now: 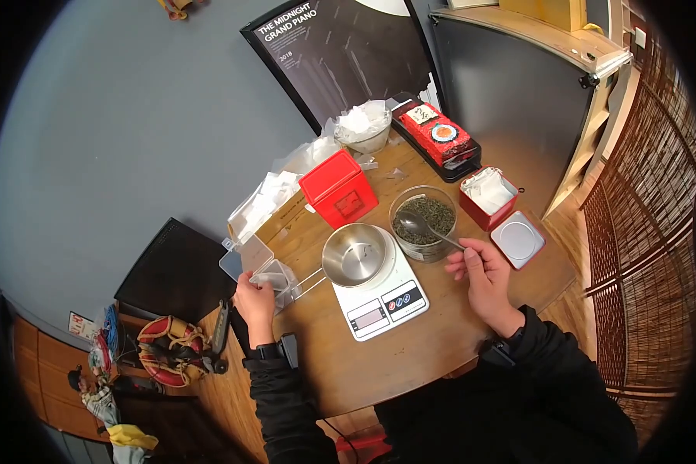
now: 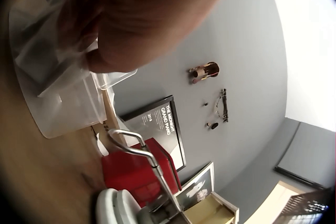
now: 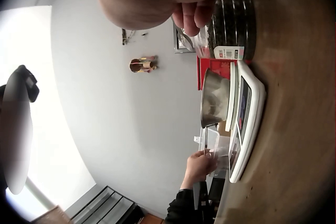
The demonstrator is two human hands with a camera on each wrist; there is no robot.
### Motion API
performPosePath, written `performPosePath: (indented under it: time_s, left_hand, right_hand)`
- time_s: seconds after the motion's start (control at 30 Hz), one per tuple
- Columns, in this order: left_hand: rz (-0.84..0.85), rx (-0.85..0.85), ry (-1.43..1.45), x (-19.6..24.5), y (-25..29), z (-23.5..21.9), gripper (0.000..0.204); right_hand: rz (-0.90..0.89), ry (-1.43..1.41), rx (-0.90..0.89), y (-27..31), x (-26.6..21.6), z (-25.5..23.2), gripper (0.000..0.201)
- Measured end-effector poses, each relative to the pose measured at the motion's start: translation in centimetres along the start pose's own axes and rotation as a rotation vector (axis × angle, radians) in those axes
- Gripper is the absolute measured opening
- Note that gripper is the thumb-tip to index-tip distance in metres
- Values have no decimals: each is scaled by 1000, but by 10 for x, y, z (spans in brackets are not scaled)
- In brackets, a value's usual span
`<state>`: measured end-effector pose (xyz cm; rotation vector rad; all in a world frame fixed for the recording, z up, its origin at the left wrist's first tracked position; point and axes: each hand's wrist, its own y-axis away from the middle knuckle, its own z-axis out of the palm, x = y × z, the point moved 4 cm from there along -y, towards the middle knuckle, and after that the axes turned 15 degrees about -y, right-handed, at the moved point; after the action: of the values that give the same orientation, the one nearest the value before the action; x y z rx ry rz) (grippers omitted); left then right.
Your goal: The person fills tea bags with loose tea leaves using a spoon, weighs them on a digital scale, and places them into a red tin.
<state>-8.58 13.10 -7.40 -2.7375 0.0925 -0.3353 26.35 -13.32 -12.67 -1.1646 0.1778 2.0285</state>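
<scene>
At the left, my left hand (image 1: pixel 255 307) reaches into a clear plastic box (image 1: pixel 284 295). In the left wrist view its fingers pinch a thin translucent bag (image 2: pixel 50 58) inside the box (image 2: pixel 79 111). My right hand (image 1: pixel 489 288) holds a dark metal spoon (image 1: pixel 444 238) by its handle end. The spoon's bowl rests on dark dried leaves (image 1: pixel 435 210) in a round clear tub (image 1: pixel 423 254). Between the hands, a steel pan (image 1: pixel 357 257) with a wire handle sits on a white scale (image 1: pixel 369 311). The scale's display cannot be read.
Behind the scale stands a red box (image 1: pixel 339 188). White packets (image 1: pixel 267 199) fill a carton at the back left. Right of the tub are a red tin (image 1: pixel 489 203) with white bags and its lid (image 1: pixel 517 240). A red package (image 1: pixel 439 133) lies on a black tray at the back.
</scene>
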Motion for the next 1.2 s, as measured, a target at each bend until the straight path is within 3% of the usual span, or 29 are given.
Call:
performPosePath:
  time_s: [0.07, 0.2, 0.27, 0.4, 0.5, 0.6, 0.63, 0.73, 0.8, 0.87, 0.93, 1.0, 1.07, 1.13, 1.2]
  left_hand:
    - [4, 70, -116, -1, 0, 1, 47]
    - [-11, 54, -122, -3, 2, -2, 47]
    - [12, 152, -150, -2, 6, -9, 47]
    - [32, 185, -109, -1, 14, -22, 46]
    - [137, 392, -5, 8, 20, -35, 42]
    - [55, 357, 215, 26, 28, -49, 38]
    - [116, 432, 233, 31, 30, -50, 35]
    - [151, 446, 365, 52, 38, -62, 31]
    - [164, 448, 417, 58, 41, -66, 29]
    - [174, 451, 468, 66, 44, -71, 27]
    - [178, 438, 544, 75, 45, -76, 23]
    - [199, 437, 578, 84, 43, -75, 22]
    - [220, 446, 615, 96, 39, -75, 20]
    - [224, 416, 719, 111, 39, -74, 17]
    - [218, 404, 760, 121, 38, -75, 18]
  right_hand:
    - [-14, 8, 9, -3, -3, -3, 25]
    - [-26, 39, 57, -14, -12, -8, 24]
    - [-35, 77, 62, -16, -19, -9, 23]
    - [-95, 178, 65, -21, -20, -14, 19]
    - [-172, 368, 25, -25, -13, -14, 22]
    - [-185, 514, -80, -24, -17, 4, 30]
    - [-123, 562, -77, -22, -24, 9, 35]
    - [-77, 598, -85, -21, -43, 15, 34]
    - [-86, 570, -60, -26, -43, -2, 33]
    - [-239, 512, 68, -36, -47, -26, 30]
    - [-196, 511, 121, -54, -65, -33, 26]
    - [-419, 1244, 28, -74, -82, -33, 27]
    - [-456, 1236, 5, -90, -79, -35, 30]
    - [-467, 1580, -26, -101, -76, -30, 32]
    - [-392, 1615, -41, -110, -74, -28, 35]
